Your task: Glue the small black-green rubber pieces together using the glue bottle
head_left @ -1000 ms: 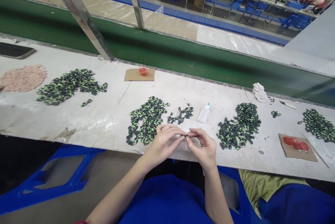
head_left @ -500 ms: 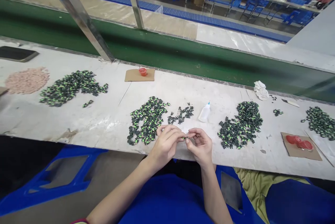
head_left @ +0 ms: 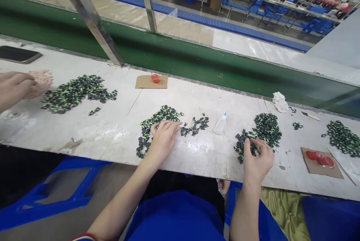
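Observation:
My left hand point(head_left: 163, 136) lies with its fingers stretched flat on the near pile of small green-and-black parts point(head_left: 152, 122) in front of me. My right hand point(head_left: 257, 157) sits at the lower left edge of a second pile of the same parts point(head_left: 267, 126), its fingers curled down into the pieces; what they pinch is hidden. Between the two hands lie a small cluster of dark parts point(head_left: 196, 125) and a small white squeeze bottle point(head_left: 219, 124) tipped on its side.
Another person's hand point(head_left: 14, 87) reaches over a pink pile point(head_left: 43, 77) at far left, beside a third green-black pile point(head_left: 75, 91). Also on the white bench: cardboard with a red cup point(head_left: 154, 79), a white rag point(head_left: 279, 101), cardboard with red caps point(head_left: 320, 158), another pile point(head_left: 341, 137). A green conveyor belt point(head_left: 197, 64) runs behind.
My hands were together pinching a small part in front of me; now they have parted, the left to the near pile, the right to the right pile. Another person's hand has entered at left.

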A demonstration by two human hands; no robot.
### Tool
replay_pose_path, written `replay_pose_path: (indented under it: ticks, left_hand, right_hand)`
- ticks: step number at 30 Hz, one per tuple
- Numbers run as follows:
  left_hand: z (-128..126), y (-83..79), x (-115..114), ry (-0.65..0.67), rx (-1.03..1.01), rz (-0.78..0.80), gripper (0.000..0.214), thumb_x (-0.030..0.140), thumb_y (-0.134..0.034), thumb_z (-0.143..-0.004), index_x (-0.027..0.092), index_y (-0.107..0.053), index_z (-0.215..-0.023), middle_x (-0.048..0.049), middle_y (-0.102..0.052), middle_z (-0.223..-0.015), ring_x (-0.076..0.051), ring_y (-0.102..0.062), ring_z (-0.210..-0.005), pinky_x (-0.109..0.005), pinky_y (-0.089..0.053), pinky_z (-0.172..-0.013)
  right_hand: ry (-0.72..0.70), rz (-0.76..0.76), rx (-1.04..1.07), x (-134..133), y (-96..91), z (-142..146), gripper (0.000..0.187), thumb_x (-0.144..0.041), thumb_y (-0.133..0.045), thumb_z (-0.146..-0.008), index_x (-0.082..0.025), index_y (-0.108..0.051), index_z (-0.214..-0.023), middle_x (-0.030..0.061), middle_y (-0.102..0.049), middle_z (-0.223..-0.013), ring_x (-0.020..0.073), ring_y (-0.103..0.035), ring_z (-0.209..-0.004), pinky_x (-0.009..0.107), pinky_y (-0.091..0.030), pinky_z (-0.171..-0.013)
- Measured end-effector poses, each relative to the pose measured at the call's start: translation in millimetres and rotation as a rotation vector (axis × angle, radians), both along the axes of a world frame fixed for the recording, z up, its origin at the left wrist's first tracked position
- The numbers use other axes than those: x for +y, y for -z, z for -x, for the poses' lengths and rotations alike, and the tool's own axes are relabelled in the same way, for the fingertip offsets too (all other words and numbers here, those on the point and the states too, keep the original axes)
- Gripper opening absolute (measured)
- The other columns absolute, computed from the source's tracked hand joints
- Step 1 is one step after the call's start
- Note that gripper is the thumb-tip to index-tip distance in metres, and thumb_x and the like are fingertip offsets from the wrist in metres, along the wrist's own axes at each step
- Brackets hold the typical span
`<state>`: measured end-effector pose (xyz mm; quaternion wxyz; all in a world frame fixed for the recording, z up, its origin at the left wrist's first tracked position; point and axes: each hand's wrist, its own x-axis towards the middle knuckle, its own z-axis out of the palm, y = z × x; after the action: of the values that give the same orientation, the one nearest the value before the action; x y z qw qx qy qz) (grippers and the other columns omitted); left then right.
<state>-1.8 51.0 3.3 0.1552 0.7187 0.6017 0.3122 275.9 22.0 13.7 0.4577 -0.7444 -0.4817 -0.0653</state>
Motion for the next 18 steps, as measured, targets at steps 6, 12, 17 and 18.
replay_pose_path:
  ticks: [6,12,17,18]
  left_hand:
    - [4.2,7.7,41.0,0.075,0.166,-0.023,0.029,0.004,-0.045,-0.084,0.023,-0.067,-0.085,-0.0080,-0.071,-0.093,-0.029,-0.051,-0.099,-0.046,-0.030,-0.087]
    - [4.8,16.2,54.9,0.095,0.232,-0.025,0.023,0.009,-0.048,-0.084,0.023,-0.063,-0.074,-0.0089,-0.064,-0.082,-0.028,-0.047,-0.093,-0.045,-0.031,-0.083]
    - [-0.4,8.9,38.0,0.148,0.205,-0.018,0.028,0.006,-0.040,-0.089,0.021,-0.061,-0.079,-0.0087,-0.063,-0.086,-0.026,-0.047,-0.091,-0.041,-0.030,-0.079]
    - [-3.6,7.3,31.8,0.172,0.183,-0.006,0.027,0.006,-0.039,-0.090,0.021,-0.060,-0.081,-0.0079,-0.063,-0.087,-0.025,-0.047,-0.092,-0.041,-0.030,-0.080]
  right_hand:
    - [-0.082,0.242,-0.032,33.4,10.8,40.1,0.057,-0.062,-0.059,-0.075,-0.009,-0.069,-0.094,0.0228,-0.065,-0.097,0.0376,-0.044,-0.106,0.054,-0.033,-0.093]
    - [-0.087,0.344,-0.048,54.7,21.4,63.4,0.050,-0.056,-0.059,-0.077,-0.010,-0.069,-0.094,0.0251,-0.061,-0.103,0.0415,-0.040,-0.107,0.058,-0.029,-0.090]
    - [-0.171,0.212,0.185,42.9,14.3,55.6,0.043,-0.049,-0.060,-0.077,-0.013,-0.063,-0.099,0.0186,-0.065,-0.099,0.0322,-0.053,-0.098,0.046,-0.042,-0.083]
    - [-0.212,0.172,0.301,38.5,12.8,54.4,0.044,-0.049,-0.063,-0.074,-0.014,-0.062,-0.101,0.0164,-0.066,-0.100,0.0290,-0.056,-0.092,0.042,-0.044,-0.079]
